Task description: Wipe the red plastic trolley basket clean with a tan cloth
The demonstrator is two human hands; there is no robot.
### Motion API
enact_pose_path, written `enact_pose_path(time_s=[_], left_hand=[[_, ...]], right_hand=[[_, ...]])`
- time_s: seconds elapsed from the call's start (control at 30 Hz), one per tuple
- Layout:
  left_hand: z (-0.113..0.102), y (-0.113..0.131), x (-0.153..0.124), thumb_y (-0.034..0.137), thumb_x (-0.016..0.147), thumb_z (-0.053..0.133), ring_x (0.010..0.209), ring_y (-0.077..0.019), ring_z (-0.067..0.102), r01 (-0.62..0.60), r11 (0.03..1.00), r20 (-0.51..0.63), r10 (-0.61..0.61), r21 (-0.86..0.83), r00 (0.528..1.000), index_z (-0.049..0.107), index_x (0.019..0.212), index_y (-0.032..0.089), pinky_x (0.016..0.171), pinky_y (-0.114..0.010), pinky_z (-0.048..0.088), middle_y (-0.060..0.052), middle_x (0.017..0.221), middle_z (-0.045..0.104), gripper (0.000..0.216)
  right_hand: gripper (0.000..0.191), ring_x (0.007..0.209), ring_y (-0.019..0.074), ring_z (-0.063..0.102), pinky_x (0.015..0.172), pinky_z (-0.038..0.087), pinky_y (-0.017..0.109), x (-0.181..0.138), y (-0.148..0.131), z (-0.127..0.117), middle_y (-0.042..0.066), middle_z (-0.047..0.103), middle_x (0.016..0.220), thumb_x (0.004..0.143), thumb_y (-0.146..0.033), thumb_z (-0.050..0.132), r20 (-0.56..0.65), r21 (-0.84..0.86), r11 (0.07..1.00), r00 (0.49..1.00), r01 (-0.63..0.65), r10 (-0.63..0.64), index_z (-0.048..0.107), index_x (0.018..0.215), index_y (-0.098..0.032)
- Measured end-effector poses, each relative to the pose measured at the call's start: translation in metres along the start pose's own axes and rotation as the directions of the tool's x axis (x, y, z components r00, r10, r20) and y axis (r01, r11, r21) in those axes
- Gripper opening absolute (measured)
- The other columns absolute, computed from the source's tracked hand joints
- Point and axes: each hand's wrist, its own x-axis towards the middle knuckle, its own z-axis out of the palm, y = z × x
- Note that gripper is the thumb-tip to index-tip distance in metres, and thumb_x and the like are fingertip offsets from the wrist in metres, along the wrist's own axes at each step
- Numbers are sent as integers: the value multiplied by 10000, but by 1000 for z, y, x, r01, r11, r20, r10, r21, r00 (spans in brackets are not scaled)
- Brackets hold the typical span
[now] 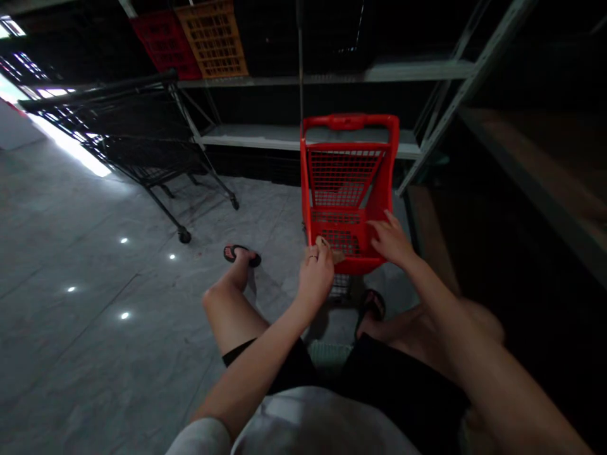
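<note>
A small red shopping cart (348,158) stands between my legs, with its handle on the far side and grid panels inside. My left hand (317,273) is closed on a small crumpled tan cloth (337,256) at the cart's near left rim. Most of the cloth is hidden by my fingers, and its material is hard to make out in the dim light. At the right wall of the cart is my right hand (391,242), its fingers apart and nothing in it. Whether its fingertips touch the wall cannot be told.
A dark metal cart (142,139) on casters is at the left. Behind the red cart rises a metal shelf rack (265,140) bearing a red crate (165,43) and an orange crate (213,38). A low ledge (434,234) runs along the right. I sit on something pale green (329,354).
</note>
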Motion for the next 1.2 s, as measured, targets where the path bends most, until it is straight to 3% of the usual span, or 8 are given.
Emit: enact_pose_path(time_s=[0.1, 0.23, 0.37, 0.47, 0.73, 0.87, 1.03, 1.2], left_hand=[[-9, 27, -12, 163, 1064, 590, 1230, -284, 743, -53, 999, -72, 53, 7, 996, 678, 1465, 69, 1038, -363, 658, -193, 1450, 724, 421], [-22, 35, -22, 192, 1089, 540, 1300, -273, 708, -222, 973, -87, 216, -60, 972, 674, 1480, 73, 1126, -375, 606, -176, 1531, 682, 430], [-18, 4, -17, 208, 1082, 555, 1409, -259, 643, -563, 797, -80, 561, -220, 824, 611, 1572, 150, 1234, -400, 522, -117, 1543, 685, 497], [-7, -32, -2, 210, 1055, 597, 1450, -271, 616, -639, 718, -108, 637, -277, 763, 608, 1583, 199, 1274, -458, 487, -102, 1490, 721, 528], [6, -134, 90, 96, 1057, 488, 1552, -292, 531, -329, 922, 5, 337, -207, 942, 633, 1545, 161, 1306, -499, 446, -149, 1590, 647, 513], [10, -103, 68, 136, 1091, 500, 1490, -312, 586, -220, 955, -9, 222, -201, 975, 690, 1445, 130, 1249, -493, 511, -160, 1503, 704, 402], [11, -38, -10, 185, 1125, 493, 1416, -277, 654, -361, 887, -149, 331, -289, 932, 642, 1513, 160, 1210, -455, 559, -132, 1456, 732, 417], [9, -72, -1, 152, 1141, 408, 1421, -243, 651, -560, 799, -131, 545, -218, 828, 684, 1463, 190, 1288, -427, 487, -89, 1384, 766, 425]], right_hand=[[488, 1286, 292, 737, 1274, 426, 555, -29, -30, -6, 104, 823, 1293, 1037, -256, 441, 78, -49, 993, 990, -111, 114, 767, 1398, -218], [478, 966, 274, 816, 820, 582, 376, -58, -52, -13, 78, 864, 1111, 1087, -411, 416, 201, -80, 944, 922, -320, 330, 793, 1372, -340], [478, 990, 288, 805, 741, 514, 334, -64, -34, -19, 86, 862, 1131, 1079, -404, 420, 187, -115, 947, 930, -298, 316, 818, 1321, -299], [474, 1016, 284, 796, 779, 507, 335, -62, -22, -17, 76, 861, 1153, 1070, -355, 419, 185, -120, 961, 946, -248, 267, 825, 1303, -279], [485, 1051, 284, 791, 932, 504, 369, -27, -31, -12, 107, 862, 1122, 1070, -314, 404, 189, -163, 982, 974, -96, 126, 846, 1259, -246], [484, 1041, 274, 796, 921, 499, 358, -11, -45, -11, 119, 861, 1121, 1072, -300, 401, 187, -167, 983, 976, -81, 112, 853, 1229, -226], [494, 1021, 284, 793, 904, 492, 367, -3, -47, -2, 122, 862, 1095, 1080, -323, 384, 170, -158, 987, 984, -27, 55, 847, 1215, -218], [481, 986, 280, 784, 892, 482, 373, -4, -38, 7, 122, 861, 1052, 1049, -286, 385, 171, -137, 987, 984, 82, -58, 848, 1145, -196]])
